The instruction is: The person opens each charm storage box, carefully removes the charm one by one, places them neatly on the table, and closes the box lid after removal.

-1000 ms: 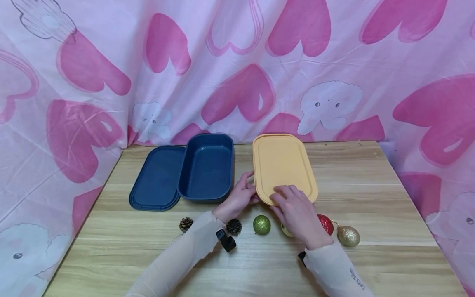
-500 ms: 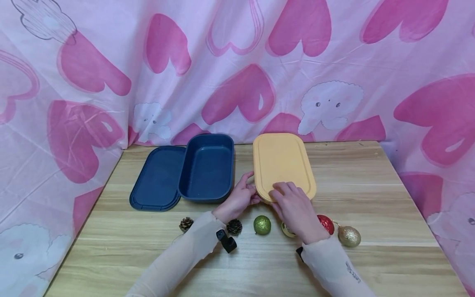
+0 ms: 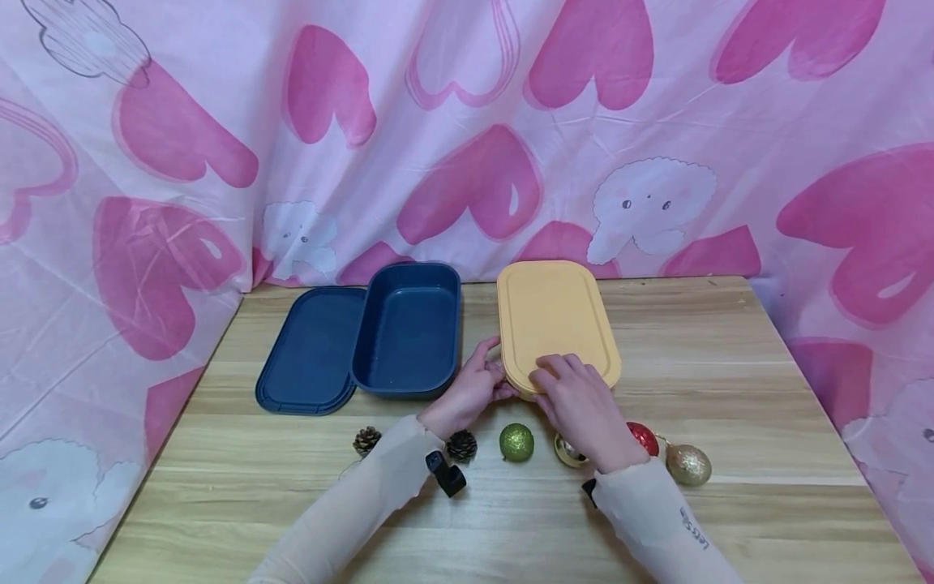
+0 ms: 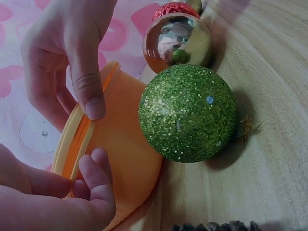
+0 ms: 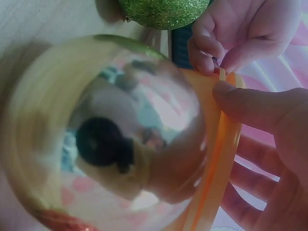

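Observation:
A yellow-orange lid [image 3: 554,312] lies over a matching rectangular food container [image 4: 127,139], with a narrow gap between lid and rim in the left wrist view. My left hand [image 3: 469,395] pinches the rim at the near left corner, thumb on the lid's edge and curled fingers below the rim. My right hand [image 3: 585,414] grips the near edge, its thumb [image 5: 255,103] on the rim and its fingers over the lid. Close in front stand a green glitter ball [image 3: 516,443] and a shiny gold ball [image 5: 125,144]. The lid hides the container's inside.
A dark blue container [image 3: 409,332] stands uncovered to the left, beside its blue lid [image 3: 310,353]. Two pine cones [image 3: 366,440] lie near the left forearm. A red ball [image 3: 643,439] and a gold glitter ball [image 3: 689,465] lie right of the right wrist. A pink curtain [image 3: 452,162] hangs behind.
The lid's near edge has come down and away from me, so the lid lies flatter on the container. My right hand has moved slightly forward with it; the left has stayed at the corner.

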`<state>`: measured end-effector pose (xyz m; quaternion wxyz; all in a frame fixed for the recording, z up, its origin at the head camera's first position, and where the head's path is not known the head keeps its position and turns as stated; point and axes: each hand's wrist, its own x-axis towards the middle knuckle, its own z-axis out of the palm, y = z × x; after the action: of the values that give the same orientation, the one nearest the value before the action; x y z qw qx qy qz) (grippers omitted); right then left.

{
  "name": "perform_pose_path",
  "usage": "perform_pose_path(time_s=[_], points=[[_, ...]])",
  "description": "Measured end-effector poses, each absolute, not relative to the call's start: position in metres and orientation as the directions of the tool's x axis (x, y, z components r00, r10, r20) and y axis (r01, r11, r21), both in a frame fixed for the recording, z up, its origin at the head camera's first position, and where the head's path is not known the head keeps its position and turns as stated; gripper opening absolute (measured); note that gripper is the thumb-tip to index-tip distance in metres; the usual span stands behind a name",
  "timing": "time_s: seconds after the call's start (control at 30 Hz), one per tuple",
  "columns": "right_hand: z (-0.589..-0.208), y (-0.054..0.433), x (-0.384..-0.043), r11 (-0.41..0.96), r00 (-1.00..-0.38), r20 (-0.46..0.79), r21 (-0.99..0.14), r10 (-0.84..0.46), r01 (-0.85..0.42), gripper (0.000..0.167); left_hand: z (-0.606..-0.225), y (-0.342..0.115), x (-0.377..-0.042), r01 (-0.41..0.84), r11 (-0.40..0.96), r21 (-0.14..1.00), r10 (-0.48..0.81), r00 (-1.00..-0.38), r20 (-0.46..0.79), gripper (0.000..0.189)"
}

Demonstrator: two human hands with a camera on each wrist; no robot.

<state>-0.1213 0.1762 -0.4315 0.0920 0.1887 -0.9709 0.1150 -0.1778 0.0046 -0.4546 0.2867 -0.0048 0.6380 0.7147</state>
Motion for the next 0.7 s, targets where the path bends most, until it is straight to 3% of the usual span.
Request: perform_pose_path(time_s=[0.7], points=[[-0.4304,0.1711,-0.122,0.908,-0.914,0.21,-0.17,-0.346,-0.383,0.021,-0.4499,0.0015,-0.1776,-0.495,-0.034,0.868,0.393,-0.805,-0.443,0.054]])
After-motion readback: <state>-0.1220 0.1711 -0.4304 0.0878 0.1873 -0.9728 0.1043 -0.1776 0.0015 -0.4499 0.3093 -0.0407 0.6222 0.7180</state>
